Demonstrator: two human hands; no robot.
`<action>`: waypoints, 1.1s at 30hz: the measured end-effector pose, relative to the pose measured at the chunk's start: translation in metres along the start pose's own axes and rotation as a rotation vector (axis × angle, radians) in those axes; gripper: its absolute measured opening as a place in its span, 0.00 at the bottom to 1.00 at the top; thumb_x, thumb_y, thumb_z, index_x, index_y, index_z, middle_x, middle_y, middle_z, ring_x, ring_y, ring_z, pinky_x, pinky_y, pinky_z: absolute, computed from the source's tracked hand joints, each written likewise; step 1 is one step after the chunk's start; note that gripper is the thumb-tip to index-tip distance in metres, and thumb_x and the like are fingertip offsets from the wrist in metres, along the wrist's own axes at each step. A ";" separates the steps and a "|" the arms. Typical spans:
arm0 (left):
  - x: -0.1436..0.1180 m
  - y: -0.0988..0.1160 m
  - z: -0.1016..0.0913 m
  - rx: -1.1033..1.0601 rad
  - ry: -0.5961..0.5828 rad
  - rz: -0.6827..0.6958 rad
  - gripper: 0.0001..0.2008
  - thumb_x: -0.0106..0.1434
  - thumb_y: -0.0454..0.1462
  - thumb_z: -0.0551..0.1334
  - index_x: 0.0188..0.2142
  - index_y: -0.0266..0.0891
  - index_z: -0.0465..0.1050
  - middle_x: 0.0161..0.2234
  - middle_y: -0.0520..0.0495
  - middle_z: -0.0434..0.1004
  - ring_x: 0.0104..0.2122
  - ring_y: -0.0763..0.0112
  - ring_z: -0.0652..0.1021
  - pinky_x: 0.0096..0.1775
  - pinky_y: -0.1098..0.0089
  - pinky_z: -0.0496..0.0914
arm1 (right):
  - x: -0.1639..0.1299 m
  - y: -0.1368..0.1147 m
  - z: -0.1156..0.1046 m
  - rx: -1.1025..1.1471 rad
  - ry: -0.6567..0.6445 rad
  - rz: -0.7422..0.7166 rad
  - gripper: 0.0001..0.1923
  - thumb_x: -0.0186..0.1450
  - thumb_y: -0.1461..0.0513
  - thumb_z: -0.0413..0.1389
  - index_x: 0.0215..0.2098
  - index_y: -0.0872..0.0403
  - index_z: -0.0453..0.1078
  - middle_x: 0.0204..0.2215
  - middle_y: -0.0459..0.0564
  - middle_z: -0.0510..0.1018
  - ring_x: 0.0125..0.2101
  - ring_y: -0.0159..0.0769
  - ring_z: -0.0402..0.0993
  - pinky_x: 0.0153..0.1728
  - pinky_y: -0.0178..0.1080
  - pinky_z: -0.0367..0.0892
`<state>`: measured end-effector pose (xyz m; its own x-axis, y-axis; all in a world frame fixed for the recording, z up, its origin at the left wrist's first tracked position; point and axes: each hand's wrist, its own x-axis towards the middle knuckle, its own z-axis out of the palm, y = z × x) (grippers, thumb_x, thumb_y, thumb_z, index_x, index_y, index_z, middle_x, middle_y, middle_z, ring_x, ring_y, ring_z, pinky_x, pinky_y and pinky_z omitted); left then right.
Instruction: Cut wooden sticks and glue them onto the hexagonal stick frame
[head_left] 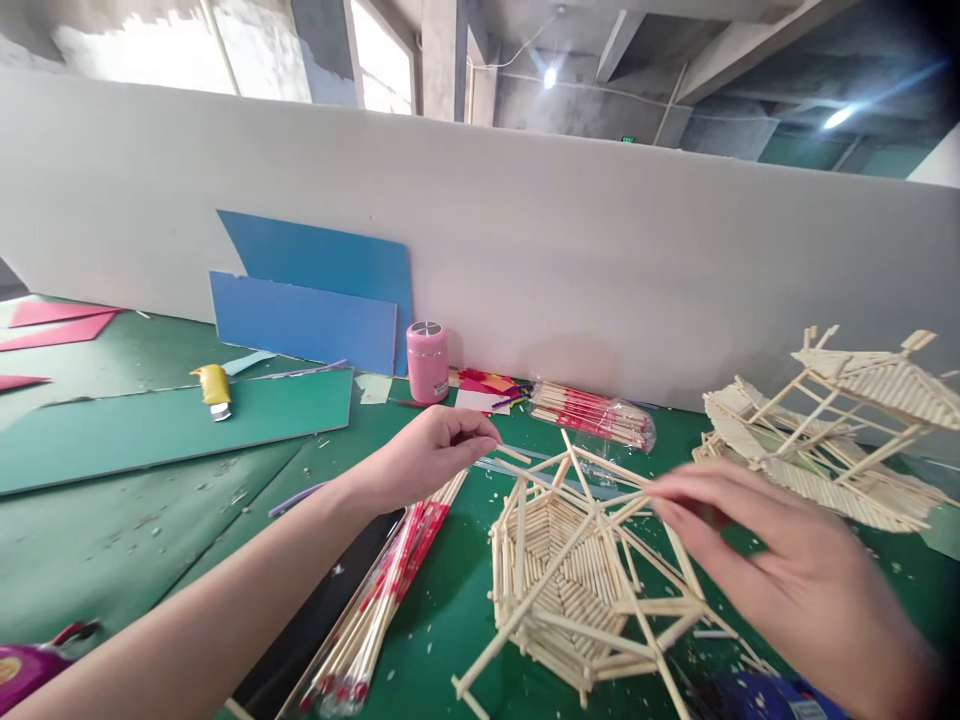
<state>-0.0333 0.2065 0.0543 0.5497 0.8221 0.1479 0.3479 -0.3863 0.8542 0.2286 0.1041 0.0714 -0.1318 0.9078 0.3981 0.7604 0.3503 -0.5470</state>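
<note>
Working over a green worktop [450, 630] bounded at the back by a long white panel [540, 220]. Leaning blue boards [307, 320] against that panel, left of the picture's centre, presumably to save flat space. Setting a second stick model [885, 378] at the right edge, likely to spare it from knocks. Placing the stick structure [559, 560] right of centre in the lower half, probably to let both hands reach it. Pinching its upper left side with the left hand [427, 455] and its upper right side with the right hand [780, 550], the latter blurring, seemingly to steady thin sticks from two sides. Laying a bundle of red-ended sticks [409, 560] just left of it, likely for easy picking. Resting a yellow cutter [215, 385] farther left, apparently out of the way.

Looking pale, bare and airy overall, with a many-sided, bowl-like body stacking up in rings. Crossing over that body with longer, sparser sticks, poking past the rim at lower left. Ending in uneven, overlapping tips at the joints.
</note>
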 end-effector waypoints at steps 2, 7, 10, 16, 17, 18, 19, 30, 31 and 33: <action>0.002 -0.001 -0.001 0.002 -0.021 0.006 0.09 0.60 0.37 0.54 0.31 0.36 0.72 0.23 0.54 0.66 0.23 0.76 0.62 0.24 0.74 0.58 | 0.034 -0.014 0.017 0.040 -0.087 -0.148 0.06 0.62 0.62 0.51 0.35 0.48 0.69 0.33 0.47 0.72 0.33 0.34 0.69 0.33 0.36 0.65; 0.007 -0.008 -0.001 -0.008 -0.066 0.017 0.10 0.60 0.37 0.54 0.32 0.35 0.72 0.26 0.50 0.71 0.26 0.74 0.66 0.28 0.73 0.62 | 0.076 -0.017 0.050 0.087 -0.262 -0.138 0.07 0.60 0.65 0.52 0.30 0.50 0.72 0.27 0.44 0.71 0.26 0.30 0.66 0.25 0.35 0.61; 0.009 -0.012 0.000 -0.022 -0.082 0.020 0.10 0.61 0.37 0.54 0.33 0.35 0.73 0.27 0.49 0.72 0.27 0.73 0.68 0.30 0.72 0.63 | 0.080 -0.012 0.057 0.130 -0.321 -0.104 0.07 0.60 0.65 0.53 0.28 0.51 0.72 0.26 0.44 0.71 0.26 0.30 0.66 0.26 0.35 0.61; 0.009 -0.020 0.003 -0.051 -0.096 0.019 0.10 0.61 0.38 0.54 0.34 0.36 0.73 0.28 0.49 0.72 0.28 0.73 0.69 0.31 0.72 0.63 | 0.081 -0.008 0.061 0.167 -0.349 -0.062 0.07 0.60 0.65 0.52 0.28 0.51 0.73 0.26 0.45 0.72 0.28 0.32 0.68 0.29 0.36 0.62; 0.009 -0.020 0.003 -0.052 -0.097 0.019 0.10 0.61 0.38 0.54 0.33 0.37 0.73 0.28 0.49 0.72 0.28 0.73 0.69 0.31 0.72 0.63 | 0.081 -0.007 0.061 0.168 -0.350 -0.058 0.07 0.60 0.64 0.52 0.29 0.51 0.73 0.26 0.45 0.72 0.28 0.32 0.68 0.29 0.36 0.63; 0.009 -0.021 0.003 -0.054 -0.097 0.019 0.10 0.61 0.38 0.54 0.33 0.37 0.73 0.28 0.50 0.72 0.28 0.73 0.69 0.31 0.73 0.63 | 0.081 -0.007 0.062 0.167 -0.352 -0.054 0.07 0.60 0.64 0.52 0.29 0.51 0.73 0.26 0.45 0.72 0.28 0.32 0.68 0.29 0.36 0.62; 0.009 -0.021 0.003 -0.055 -0.096 0.020 0.10 0.61 0.38 0.54 0.33 0.37 0.73 0.28 0.50 0.72 0.28 0.73 0.68 0.30 0.73 0.63 | 0.081 -0.006 0.062 0.168 -0.353 -0.051 0.07 0.60 0.64 0.52 0.29 0.51 0.73 0.26 0.45 0.72 0.28 0.32 0.68 0.28 0.36 0.62; 0.008 -0.021 0.002 -0.061 -0.092 0.003 0.10 0.60 0.38 0.55 0.32 0.37 0.73 0.24 0.52 0.68 0.24 0.74 0.64 0.27 0.73 0.59 | 0.080 -0.006 0.066 0.169 -0.360 -0.053 0.07 0.60 0.64 0.52 0.29 0.51 0.73 0.25 0.45 0.71 0.27 0.31 0.66 0.26 0.35 0.61; 0.008 -0.021 0.002 -0.062 -0.090 0.002 0.10 0.60 0.38 0.55 0.32 0.37 0.73 0.24 0.52 0.68 0.24 0.74 0.64 0.27 0.73 0.59 | 0.080 -0.005 0.066 0.167 -0.359 -0.053 0.07 0.60 0.64 0.52 0.29 0.51 0.73 0.25 0.45 0.71 0.27 0.31 0.66 0.26 0.35 0.61; 0.008 -0.021 0.002 -0.064 -0.085 -0.001 0.10 0.60 0.38 0.55 0.32 0.37 0.74 0.25 0.51 0.68 0.24 0.74 0.65 0.27 0.73 0.60 | 0.080 -0.005 0.065 0.162 -0.356 -0.056 0.07 0.60 0.64 0.52 0.29 0.51 0.73 0.25 0.45 0.71 0.27 0.31 0.66 0.26 0.34 0.61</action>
<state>-0.0343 0.2206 0.0363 0.6129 0.7829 0.1066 0.3007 -0.3559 0.8848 0.1729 0.1904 0.0576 -0.4043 0.8995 0.1656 0.6396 0.4075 -0.6518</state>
